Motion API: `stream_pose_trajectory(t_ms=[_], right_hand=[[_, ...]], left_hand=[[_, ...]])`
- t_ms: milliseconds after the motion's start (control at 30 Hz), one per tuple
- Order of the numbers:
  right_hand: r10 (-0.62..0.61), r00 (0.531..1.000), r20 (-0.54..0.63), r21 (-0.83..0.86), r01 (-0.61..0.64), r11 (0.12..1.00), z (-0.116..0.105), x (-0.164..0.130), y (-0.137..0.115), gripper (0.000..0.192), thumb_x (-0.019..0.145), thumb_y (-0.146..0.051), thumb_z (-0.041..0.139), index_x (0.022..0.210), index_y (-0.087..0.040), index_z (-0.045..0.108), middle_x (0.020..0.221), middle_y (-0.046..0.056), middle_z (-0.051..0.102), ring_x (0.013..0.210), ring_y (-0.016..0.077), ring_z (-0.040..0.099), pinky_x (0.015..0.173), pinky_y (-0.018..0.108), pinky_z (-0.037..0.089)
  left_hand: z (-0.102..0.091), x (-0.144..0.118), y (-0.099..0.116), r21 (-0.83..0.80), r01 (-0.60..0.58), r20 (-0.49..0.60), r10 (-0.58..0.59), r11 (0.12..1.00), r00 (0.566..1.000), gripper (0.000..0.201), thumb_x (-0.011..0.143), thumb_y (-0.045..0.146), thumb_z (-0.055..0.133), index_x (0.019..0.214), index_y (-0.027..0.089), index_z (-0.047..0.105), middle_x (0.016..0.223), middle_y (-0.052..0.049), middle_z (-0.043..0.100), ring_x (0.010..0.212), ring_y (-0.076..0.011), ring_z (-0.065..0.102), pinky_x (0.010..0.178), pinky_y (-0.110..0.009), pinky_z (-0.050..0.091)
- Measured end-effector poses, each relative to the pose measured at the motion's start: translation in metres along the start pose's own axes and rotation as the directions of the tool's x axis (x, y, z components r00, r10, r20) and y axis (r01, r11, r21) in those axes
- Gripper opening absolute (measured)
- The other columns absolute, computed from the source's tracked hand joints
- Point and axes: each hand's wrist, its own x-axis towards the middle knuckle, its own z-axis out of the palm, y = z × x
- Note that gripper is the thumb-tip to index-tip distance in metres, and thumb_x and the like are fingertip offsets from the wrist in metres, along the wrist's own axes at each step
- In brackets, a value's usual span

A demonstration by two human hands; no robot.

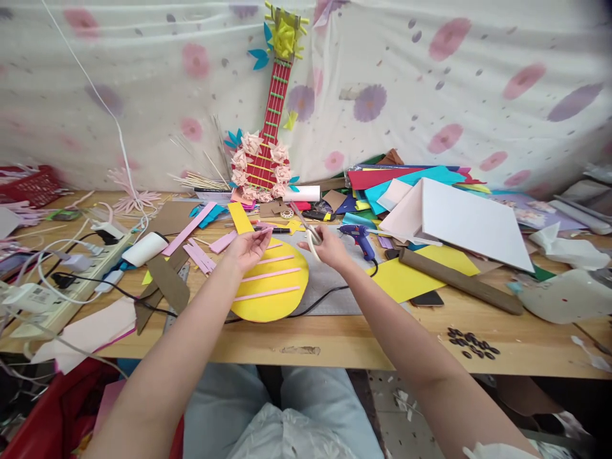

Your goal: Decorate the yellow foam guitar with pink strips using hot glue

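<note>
My right hand (331,246) is closed round the pale handles of a pair of scissors (313,241), whose blades point away to the upper left. Over the upper part of a yellow guitar-shaped cutout (270,305), my left hand (251,250) pinches what looks like a small pink strip, mostly hidden by the fingers. Several thin pink strips (268,275) lie in rows across the cutout's round body. Its yellow neck (240,218) shows beyond my left hand. A black pen (280,230) lies just past my fingertips. Under the cutout is a grey mat (329,299).
A decorated red guitar (268,159) leans at the back. A blue glue gun (359,241) lies right of my right hand, its black cord crossing the mat. Power strip (71,280) and cables crowd the left; coloured sheets, a white board (471,220) and black discs (473,344) are right.
</note>
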Motion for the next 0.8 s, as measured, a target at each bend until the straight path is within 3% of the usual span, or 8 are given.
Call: stream_pose_trajectory(t_ms=[133, 333, 567, 800], right_hand=[[-0.151, 0.988, -0.021, -0.182, 0.144, 0.973, 0.007, -0.002, -0.013, 0.037, 0.072, -0.056, 0.053, 0.079, -0.020, 0.047, 0.073, 0.003, 0.060, 0.068, 0.0178, 0.053, 0.063, 0.027, 0.033], [-0.301, 0.951, 0.065, -0.259, 0.307, 0.916, 0.013, 0.000, -0.024, 0.040, 0.075, -0.058, 0.048, 0.087, -0.020, 0.045, 0.072, 0.003, 0.061, 0.068, 0.0192, 0.056, 0.073, 0.031, 0.032], [-0.317, 0.936, 0.150, -0.284, 0.348, 0.893, 0.009, -0.003, -0.032, 0.045, 0.075, -0.062, 0.045, 0.088, -0.019, 0.045, 0.072, 0.003, 0.062, 0.068, 0.0195, 0.057, 0.074, 0.031, 0.031], [-0.196, 0.971, 0.138, -0.381, 0.234, 0.894, 0.010, -0.004, -0.030, 0.044, 0.076, -0.064, 0.044, 0.083, -0.021, 0.049, 0.071, 0.004, 0.063, 0.067, 0.0195, 0.057, 0.058, 0.026, 0.025]], left_hand=[[0.002, 0.001, -0.002, -0.102, 0.056, -0.034, -0.059, 0.993, 0.998, 0.021, 0.080, -0.003, 0.039, 0.091, 0.003, 0.055, 0.067, -0.008, 0.061, 0.063, -0.0117, 0.064, 0.059, -0.018, 0.056], [0.005, 0.001, -0.004, -0.131, 0.082, -0.037, -0.088, 0.988, 0.995, 0.022, 0.081, -0.003, 0.038, 0.091, 0.005, 0.055, 0.065, -0.006, 0.058, 0.061, -0.0108, 0.063, 0.057, -0.018, 0.055], [0.001, 0.001, -0.009, -0.094, 0.079, -0.065, -0.085, 0.992, 0.994, 0.020, 0.082, -0.002, 0.037, 0.086, 0.004, 0.056, 0.063, -0.006, 0.057, 0.058, -0.0101, 0.061, 0.055, -0.016, 0.054], [-0.005, 0.002, -0.006, -0.089, 0.101, -0.032, -0.104, 0.991, 0.994, 0.019, 0.083, 0.000, 0.037, 0.087, 0.004, 0.055, 0.066, -0.008, 0.060, 0.063, -0.0112, 0.064, 0.059, -0.016, 0.055]])
